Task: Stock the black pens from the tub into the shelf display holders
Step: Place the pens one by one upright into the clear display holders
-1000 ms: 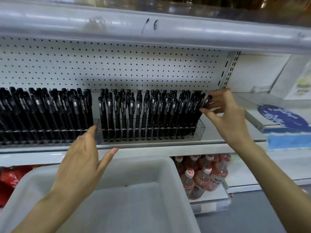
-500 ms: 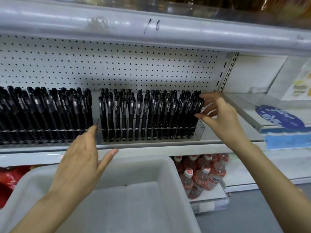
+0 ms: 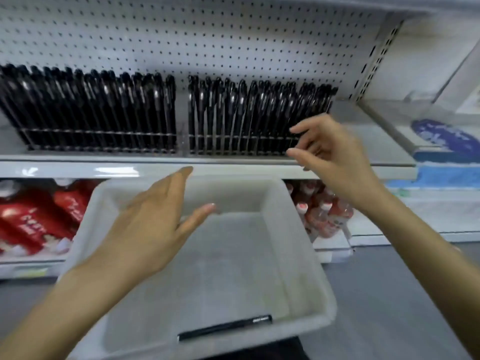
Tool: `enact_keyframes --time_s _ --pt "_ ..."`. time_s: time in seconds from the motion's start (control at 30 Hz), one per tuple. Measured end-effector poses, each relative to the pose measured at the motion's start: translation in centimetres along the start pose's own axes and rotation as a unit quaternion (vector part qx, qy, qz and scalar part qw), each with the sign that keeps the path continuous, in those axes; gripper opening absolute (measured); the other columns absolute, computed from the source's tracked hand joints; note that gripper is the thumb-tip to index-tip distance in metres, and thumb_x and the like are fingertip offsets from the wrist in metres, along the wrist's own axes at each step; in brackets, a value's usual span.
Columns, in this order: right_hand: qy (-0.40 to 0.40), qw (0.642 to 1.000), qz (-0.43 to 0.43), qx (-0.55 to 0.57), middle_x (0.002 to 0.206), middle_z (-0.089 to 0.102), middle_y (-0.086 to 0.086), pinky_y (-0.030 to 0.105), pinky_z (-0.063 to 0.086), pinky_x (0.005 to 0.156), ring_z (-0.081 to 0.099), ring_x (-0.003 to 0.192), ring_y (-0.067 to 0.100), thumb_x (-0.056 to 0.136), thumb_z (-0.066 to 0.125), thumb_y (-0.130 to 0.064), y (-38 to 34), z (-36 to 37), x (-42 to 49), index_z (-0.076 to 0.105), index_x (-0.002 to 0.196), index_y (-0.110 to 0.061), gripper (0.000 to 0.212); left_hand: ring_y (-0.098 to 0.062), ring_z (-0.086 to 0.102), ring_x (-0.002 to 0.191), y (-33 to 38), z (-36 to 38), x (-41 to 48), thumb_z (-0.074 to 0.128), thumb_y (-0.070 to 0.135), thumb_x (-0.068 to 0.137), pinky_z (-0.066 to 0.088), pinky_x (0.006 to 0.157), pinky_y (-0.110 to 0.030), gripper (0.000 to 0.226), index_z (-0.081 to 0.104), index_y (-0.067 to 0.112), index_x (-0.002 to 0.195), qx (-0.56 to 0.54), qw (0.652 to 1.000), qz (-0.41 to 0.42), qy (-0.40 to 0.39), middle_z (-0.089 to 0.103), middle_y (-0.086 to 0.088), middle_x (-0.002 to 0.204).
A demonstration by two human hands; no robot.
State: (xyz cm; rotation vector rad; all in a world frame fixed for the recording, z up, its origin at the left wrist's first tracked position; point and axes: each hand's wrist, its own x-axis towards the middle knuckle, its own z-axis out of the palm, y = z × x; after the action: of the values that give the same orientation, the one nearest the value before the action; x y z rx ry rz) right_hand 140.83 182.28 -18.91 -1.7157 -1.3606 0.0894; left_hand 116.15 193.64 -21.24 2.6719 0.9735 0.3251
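White pegboard (image 3: pixel 181 35) backed the shelf (image 3: pixel 78 168), w/ two clear holders side by side on it: left holder (image 3: pixel 98 145) and right holder (image 3: pixel 233 149), both packed w/ upright black pens (image 3: pixel 104 107). Under the shelf edge sat red packs (image 3: pixel 33 219) at left and pink-capped bottles (image 3: pixel 324 216) at right, w/ grey floor (image 3: pixel 389 294) beyond. A blue sign (image 3: pixel 441 136) lay on the next shelf section to the right.

The white tub (image 3: pixel 304 255) stood in front of the shelf, hiding part of the lower goods. One loose pen (image 3: pixel 226 327) lay across its near end, approx. parallel to the near wall.

Left hand (image 3: pixel 150 229) hovered over the tub, fingers straight, thumb out, holding nothing. Right hand (image 3: pixel 335 157) was in front of the right holder's right end, covering that corner. Its fingers were loosely spread, thumb & forefinger apart, nothing seen in it, though the pic was blurred there.
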Motion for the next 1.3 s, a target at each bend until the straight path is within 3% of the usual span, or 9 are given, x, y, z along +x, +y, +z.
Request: enact_keyframes --time_s 0.1,0.2,0.4,0.53,0.73,0.9,1.0,1.13,1.3 --pt "-0.232 0.967 0.083 0.064 0.084 0.065 0.000 0.028 0.054 0.067 0.065 0.070 0.015 0.086 0.064 -0.026 -1.7 4.4 -4.8 0.062 0.095 -0.019 0.012 -0.007 0.049 0.120 -0.1 0.5 -6.6 0.004 0.077 0.081 0.041 0.090 -0.023 0.078 0.023 0.034 0.143 0.045 0.997 0.026 -0.054 0.047 0.012 0.137" --pt "-0.449 0.885 0.122 -0.006 0.091 0.066 -0.002 0.026 0.049 0.077 0.062 0.081 0.010 0.093 0.052 -0.037 -1.3 8.1 -9.2 0.064 0.097 -0.014 0.025 -0.009 0.067 0.077 -0.7 1.6 -11.0 0.018 0.062 0.094 0.042 0.069 -0.020 0.064 0.060 0.022 0.120 0.081 0.995 0.040 -0.053 0.069 0.008 0.099" --pt "-0.508 0.843 0.170 -0.049 0.080 0.060 0.012 0.036 0.044 0.075 0.053 0.072 0.020 0.096 0.043 -0.042 -0.5 11.0 -12.5 0.057 0.082 -0.004 0.043 -0.013 0.061 0.051 -1.8 3.6 -13.7 0.021 0.056 0.094 0.046 0.041 -0.027 0.059 0.068 0.021 0.104 0.132 0.988 -0.003 -0.082 0.066 0.009 0.072" --pt "-0.524 0.828 0.194 -0.048 0.079 0.059 0.014 0.036 0.044 0.073 0.051 0.070 0.021 0.097 0.047 -0.037 0.0 11.8 -12.5 0.060 0.085 0.001 0.042 -0.015 0.062 0.051 -1.8 3.6 -13.4 0.006 0.061 0.094 0.042 0.041 -0.027 0.067 0.063 0.028 0.105 0.117 0.985 -0.054 -0.115 0.066 0.012 0.074" --pt "-0.544 0.806 0.234 -0.011 0.086 0.067 0.003 0.032 0.048 0.080 0.058 0.080 0.013 0.090 0.062 -0.025 0.5 12.5 -12.0 0.068 0.085 -0.010 0.018 -0.014 0.065 0.085 -2.5 4.2 -13.2 -0.020 0.068 0.074 0.050 0.073 -0.033 0.082 0.041 0.039 0.121 0.103 0.983 -0.075 -0.130 0.063 0.015 0.110" --pt "-0.537 0.807 0.245 0.033 0.079 0.063 -0.006 0.020 0.046 0.072 0.056 0.073 0.004 0.089 0.063 -0.018 0.4 12.6 -11.8 0.062 0.077 -0.022 0.013 -0.013 0.062 0.099 -2.6 3.7 -12.5 -0.008 0.071 0.080 0.047 0.084 -0.036 0.072 0.039 0.041 0.125 0.056 0.972 -0.113 -0.198 0.060 0.016 0.118" --pt "-0.456 0.852 0.249 0.058 0.070 0.060 -0.006 0.013 0.041 0.061 0.053 0.059 -0.002 0.087 0.066 -0.016 0.1 12.5 -11.0 0.060 0.077 -0.021 0.012 -0.009 0.057 0.109 -2.6 2.7 -11.4 0.005 0.069 0.081 0.045 0.089 -0.035 0.066 0.041 0.041 0.129 0.004 0.968 -0.141 -0.209 0.055 0.018 0.126" --pt "-0.340 0.907 0.215 0.122 0.077 0.071 0.002 0.024 0.051 0.071 0.065 0.071 0.011 0.078 0.075 -0.012 -0.9 11.0 -9.0 0.066 0.075 -0.021 0.012 -0.007 0.052 0.117 -2.5 1.5 -8.4 0.024 0.064 0.087 0.043 0.094 -0.035 0.060 0.042 0.036 0.136 -0.069 0.971 -0.139 -0.180 0.049 0.018 0.134" --pt "-0.247 0.922 0.230 0.191 0.071 0.069 -0.006 0.015 0.048 0.064 0.063 0.065 0.001 0.073 0.078 -0.005 -2.4 8.8 -6.8 0.071 0.078 -0.013 0.012 -0.003 0.059 0.099 -1.8 0.8 -4.0 0.049 0.054 0.087 0.045 0.086 -0.027 0.043 0.058 0.035 0.124 -0.156 0.970 -0.078 -0.168 0.062 0.017 0.116"
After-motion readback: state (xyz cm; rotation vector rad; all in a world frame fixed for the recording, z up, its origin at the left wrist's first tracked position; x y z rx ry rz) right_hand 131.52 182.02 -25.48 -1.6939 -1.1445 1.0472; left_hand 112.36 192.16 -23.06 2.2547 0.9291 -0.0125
